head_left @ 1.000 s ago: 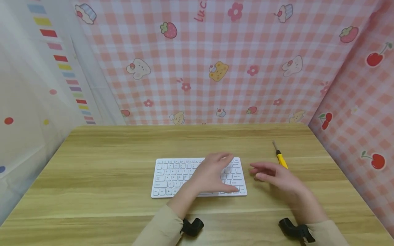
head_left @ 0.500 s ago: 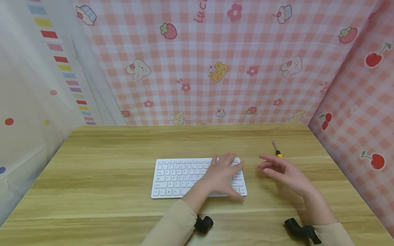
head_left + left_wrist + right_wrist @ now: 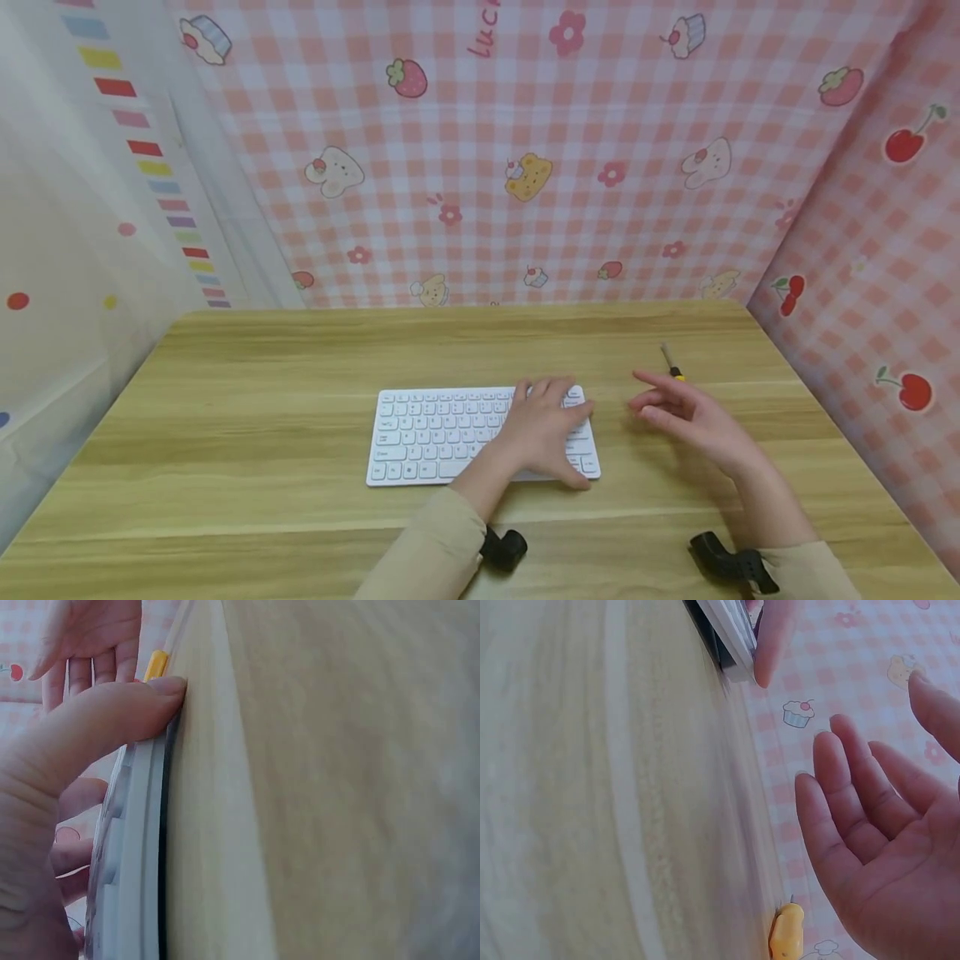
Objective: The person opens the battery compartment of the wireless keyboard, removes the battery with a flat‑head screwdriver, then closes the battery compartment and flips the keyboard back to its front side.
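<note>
A white keyboard (image 3: 435, 433) lies flat on the wooden table. My left hand (image 3: 536, 433) spreads over its right part in the head view, hiding many keys. The thumb (image 3: 135, 709) reaches over the keyboard's front edge in the left wrist view; the other fingers extend towards its back edge. To the right of the keyboard, my right hand (image 3: 697, 421) hovers over the table with relaxed fingers and holds nothing. Just behind it lies a screwdriver (image 3: 671, 365), its yellow handle mostly hidden by that hand. The yellow handle (image 3: 786, 934) also shows in the right wrist view.
The wooden table (image 3: 225, 400) ends at a pink checked cloth wall (image 3: 480, 125) at the back. Another checked cloth (image 3: 885, 275) closes the right side, and a pale cloth (image 3: 67, 292) hangs on the left. Black wrist mounts (image 3: 731, 562) sit on both wrists.
My left hand has moved right along the keyboard, fingers spreading wider, then has nearly stopped. My right hand has drawn slightly away to the right, covering more of the screwdriver. The keyboard stays in place.
</note>
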Demonstrator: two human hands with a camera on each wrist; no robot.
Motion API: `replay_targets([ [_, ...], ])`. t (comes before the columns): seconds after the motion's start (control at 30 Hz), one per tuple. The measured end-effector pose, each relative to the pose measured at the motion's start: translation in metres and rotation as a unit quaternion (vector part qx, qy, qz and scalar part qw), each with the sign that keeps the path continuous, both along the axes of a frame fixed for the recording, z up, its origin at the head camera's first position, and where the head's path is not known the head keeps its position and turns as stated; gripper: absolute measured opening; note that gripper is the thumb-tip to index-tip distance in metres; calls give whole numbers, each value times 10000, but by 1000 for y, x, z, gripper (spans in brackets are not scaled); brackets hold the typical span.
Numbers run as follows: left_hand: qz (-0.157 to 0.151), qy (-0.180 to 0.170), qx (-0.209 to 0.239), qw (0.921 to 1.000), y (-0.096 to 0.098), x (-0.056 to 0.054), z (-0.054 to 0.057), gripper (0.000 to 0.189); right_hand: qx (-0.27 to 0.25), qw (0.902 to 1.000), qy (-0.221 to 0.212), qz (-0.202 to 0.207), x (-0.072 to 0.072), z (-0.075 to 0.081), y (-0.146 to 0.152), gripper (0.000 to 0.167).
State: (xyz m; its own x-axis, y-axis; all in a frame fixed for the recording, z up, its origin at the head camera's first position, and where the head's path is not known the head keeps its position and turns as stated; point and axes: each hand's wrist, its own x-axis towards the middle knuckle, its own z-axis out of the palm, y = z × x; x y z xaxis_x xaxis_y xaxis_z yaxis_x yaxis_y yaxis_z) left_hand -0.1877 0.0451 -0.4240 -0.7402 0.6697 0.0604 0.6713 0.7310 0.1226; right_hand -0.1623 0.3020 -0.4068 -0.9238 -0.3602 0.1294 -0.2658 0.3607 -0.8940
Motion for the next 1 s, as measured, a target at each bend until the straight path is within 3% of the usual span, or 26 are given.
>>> replay_targets([
  [0.13, -60, 84, 111, 9999, -1, 0, -2, 103, -48, 9997, -12, -234, 0, 0, 0, 50],
  [0.23, -130, 93, 239, 9996, -4, -2, 7, 104, -592, 9977, -88, -314, 0, 0, -1, 45],
  [0.43, -192, -152, 703, 9972, -15, -4, 54, 105, -2199, 9741, -502, 165, -4, 3, -5, 40],
  [0.63, -429, -379, 1250, 9905, -27, -4, 99, 106, -2397, 9667, -659, 604, -7, 2, -15, 41],
  [0.83, -631, -809, 1998, 9745, -38, -3, 139, 108, -2525, 9623, -739, 693, -8, 5, -26, 41],
  [1.0, -599, -904, 2043, 9729, -49, -1, 166, 109, -2790, 9523, -795, 943, -10, 5, -35, 42],
])
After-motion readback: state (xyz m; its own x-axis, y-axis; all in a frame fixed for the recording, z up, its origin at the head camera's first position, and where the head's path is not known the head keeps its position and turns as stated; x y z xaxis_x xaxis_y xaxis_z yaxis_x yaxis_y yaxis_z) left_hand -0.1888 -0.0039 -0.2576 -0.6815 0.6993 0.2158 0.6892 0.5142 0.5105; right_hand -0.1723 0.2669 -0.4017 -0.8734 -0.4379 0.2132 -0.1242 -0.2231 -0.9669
